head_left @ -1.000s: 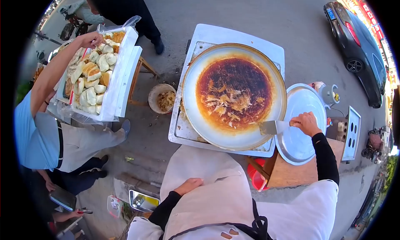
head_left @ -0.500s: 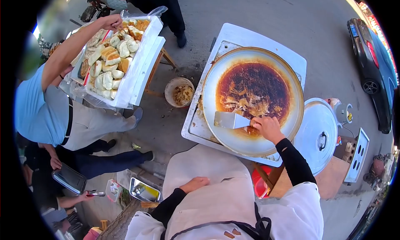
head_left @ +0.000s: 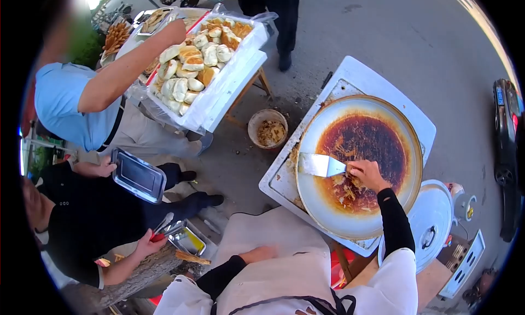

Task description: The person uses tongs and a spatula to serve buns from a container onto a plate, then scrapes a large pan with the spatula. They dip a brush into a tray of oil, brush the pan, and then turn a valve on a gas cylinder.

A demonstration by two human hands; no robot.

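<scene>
My right hand [head_left: 367, 174] grips a metal scraper [head_left: 321, 165] whose flat blade lies on the left inner side of a big round griddle pan [head_left: 315, 203]. The pan's middle is burnt brown with loose fried scraps [head_left: 350, 186] beside my hand. My left hand [head_left: 259, 254] rests against my white apron [head_left: 273, 244] at the waist, fingers curled, holding nothing.
A small bucket of scraps [head_left: 267, 129] stands on the ground left of the pan's white stand [head_left: 279, 186]. A white box of fried buns [head_left: 199, 69] sits further left, with a person in a blue shirt [head_left: 68, 96] reaching over it. A pot lid [head_left: 432, 222] lies to the right. Another person holds a metal tray [head_left: 138, 175].
The view has swung right and down, so everything sits further right. My right hand with the scraper stays at the pan's left side, after coming over from the pan's right edge a second ago.
</scene>
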